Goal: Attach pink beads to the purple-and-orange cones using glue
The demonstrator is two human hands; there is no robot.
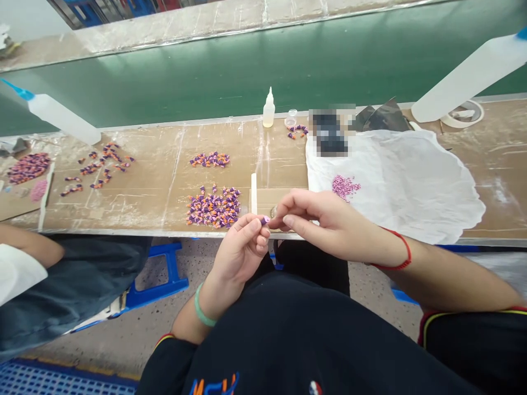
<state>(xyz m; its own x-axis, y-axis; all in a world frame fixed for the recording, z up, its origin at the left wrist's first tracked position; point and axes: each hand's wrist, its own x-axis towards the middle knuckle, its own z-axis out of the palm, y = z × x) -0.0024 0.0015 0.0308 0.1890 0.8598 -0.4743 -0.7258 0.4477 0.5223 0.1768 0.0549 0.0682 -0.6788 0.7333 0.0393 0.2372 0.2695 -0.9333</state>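
Observation:
Near the table's front edge, my left hand [246,241] pinches a small purple and pink figurine piece [265,220] between thumb and forefinger. My right hand [319,219] is beside it, fingers curled and thumb close to the fingertips; anything between them is too small to make out. Left of my hands lies a dense group of small purple and orange figurine pieces [213,207], with a smaller group [209,159] behind it. Under my right hand a cardboard piece [267,195] shows in part, with a white strip [254,193] at its left side.
Tiny pink bits [345,186] lie on a white cloth [395,181] at right. A small dropper bottle [269,109] stands at the back, near two large white bottles [63,118], [465,79] and a tape roll [465,114]. Another person's arm [31,245] is at left.

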